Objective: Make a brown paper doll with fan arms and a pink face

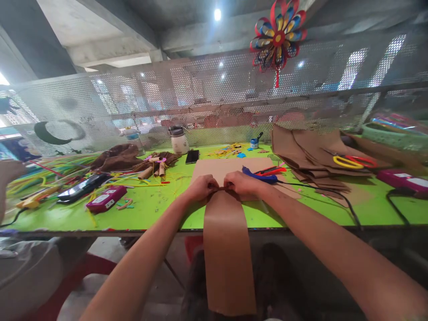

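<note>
A long strip of brown paper (pixel 229 254) hangs over the front edge of the green table, down towards my lap. At its far end, my left hand (pixel 203 187) and my right hand (pixel 242 183) are close together, with fingers closed on a narrow, rolled or folded edge. Beneath and beyond them lies a flat light-brown sheet (pixel 214 167). Just right of my right hand are a blue glue gun (pixel 259 176) with a black cord and a red-handled tool (pixel 276 170).
Brown sheets (pixel 310 154) are stacked at the right with yellow-handled scissors (pixel 347 162). A phone (pixel 192 156), a white jug (pixel 179 140) and a blue jar (pixel 254 143) stand or lie farther back. At left are a purple box (pixel 106 199) and another person's arm (pixel 8 178).
</note>
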`<action>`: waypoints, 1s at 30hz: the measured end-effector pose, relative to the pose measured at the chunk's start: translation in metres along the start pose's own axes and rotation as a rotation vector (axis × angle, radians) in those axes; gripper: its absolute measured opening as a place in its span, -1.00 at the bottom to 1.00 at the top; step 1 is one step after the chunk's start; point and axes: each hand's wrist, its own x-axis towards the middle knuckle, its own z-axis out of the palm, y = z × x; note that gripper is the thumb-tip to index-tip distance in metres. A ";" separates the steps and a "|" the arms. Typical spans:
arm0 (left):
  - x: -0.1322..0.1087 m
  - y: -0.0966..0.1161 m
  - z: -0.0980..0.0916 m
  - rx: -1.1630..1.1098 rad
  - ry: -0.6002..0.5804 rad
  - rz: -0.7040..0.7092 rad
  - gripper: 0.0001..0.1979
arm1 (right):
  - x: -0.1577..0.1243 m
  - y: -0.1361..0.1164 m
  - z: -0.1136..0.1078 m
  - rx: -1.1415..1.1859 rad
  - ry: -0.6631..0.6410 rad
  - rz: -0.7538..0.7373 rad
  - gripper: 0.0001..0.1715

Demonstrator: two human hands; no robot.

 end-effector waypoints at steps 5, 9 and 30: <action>-0.002 -0.002 -0.001 -0.004 -0.027 0.014 -0.79 | 0.000 0.003 -0.002 -0.002 -0.045 -0.045 -0.75; -0.004 0.001 -0.004 0.002 -0.056 0.026 -0.71 | -0.004 0.004 -0.007 -0.013 -0.074 -0.067 -0.71; -0.007 0.014 -0.013 -0.048 -0.048 -0.097 -0.73 | -0.021 -0.017 -0.002 -0.334 0.076 -0.087 -0.87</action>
